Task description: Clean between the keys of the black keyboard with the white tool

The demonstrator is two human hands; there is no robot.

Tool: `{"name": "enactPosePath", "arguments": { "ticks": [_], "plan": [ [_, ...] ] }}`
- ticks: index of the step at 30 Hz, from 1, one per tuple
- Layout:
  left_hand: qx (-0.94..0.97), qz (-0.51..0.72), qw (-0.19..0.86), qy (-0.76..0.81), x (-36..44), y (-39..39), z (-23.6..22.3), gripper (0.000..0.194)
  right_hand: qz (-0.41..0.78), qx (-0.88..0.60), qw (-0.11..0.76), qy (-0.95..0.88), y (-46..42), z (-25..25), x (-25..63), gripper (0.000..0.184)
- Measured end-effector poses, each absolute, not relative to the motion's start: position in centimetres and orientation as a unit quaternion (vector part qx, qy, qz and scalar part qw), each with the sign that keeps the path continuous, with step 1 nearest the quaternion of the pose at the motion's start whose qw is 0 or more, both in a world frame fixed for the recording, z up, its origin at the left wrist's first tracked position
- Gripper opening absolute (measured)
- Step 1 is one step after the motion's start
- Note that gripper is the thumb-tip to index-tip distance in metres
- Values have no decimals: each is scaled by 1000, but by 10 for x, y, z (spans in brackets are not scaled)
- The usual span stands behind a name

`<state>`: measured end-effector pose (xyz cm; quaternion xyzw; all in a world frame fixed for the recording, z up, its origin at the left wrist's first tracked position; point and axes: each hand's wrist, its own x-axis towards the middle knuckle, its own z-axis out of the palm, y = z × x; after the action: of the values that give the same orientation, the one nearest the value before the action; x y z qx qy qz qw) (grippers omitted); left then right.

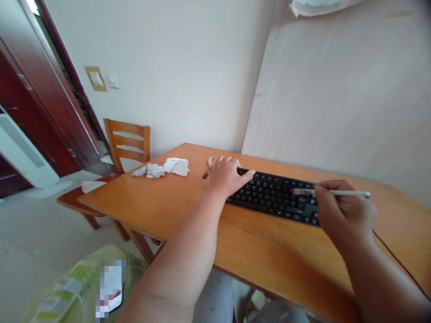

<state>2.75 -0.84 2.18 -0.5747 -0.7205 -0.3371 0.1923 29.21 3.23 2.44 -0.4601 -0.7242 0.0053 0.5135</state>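
A black keyboard (269, 195) lies at a slight slant on the wooden table. My left hand (226, 176) grips its left end, thumb stretched over the top keys and fingers bent at the far left edge. In my right hand (346, 208), above the keyboard's right part, is a slim brush (350, 193) with a pale handle, held nearly level. Its pinkish tip points left over the keys; whether it touches them I cannot tell. My right hand hides the keyboard's right end.
Crumpled white and grey cloths (161, 168) lie on the table (134, 204) at left. A small dark object with a looped cord (204, 176) sits by my left hand. A cable (400, 258) runs along the right. A wooden chair (129, 143) stands beyond the left edge; a phone (112, 291) is lower left.
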Motion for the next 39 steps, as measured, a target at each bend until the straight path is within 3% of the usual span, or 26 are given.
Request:
{"name": "enactPosePath", "arguments": {
  "ticks": [17,28,34,39],
  "plan": [
    [-586,-339,189,-711,23,-2,23,49,-14,-464,530,-710,33,32,299,16],
    [-561,-335,223,-723,30,-7,21,45,-10,-365,644,-672,48,27,297,26],
    [-561,-335,241,-718,29,-8,19,44,-23,-305,668,-678,50,24,293,20],
    [-570,-328,239,-715,26,-8,21,44,48,-318,678,-661,39,46,295,18]
  ]
}}
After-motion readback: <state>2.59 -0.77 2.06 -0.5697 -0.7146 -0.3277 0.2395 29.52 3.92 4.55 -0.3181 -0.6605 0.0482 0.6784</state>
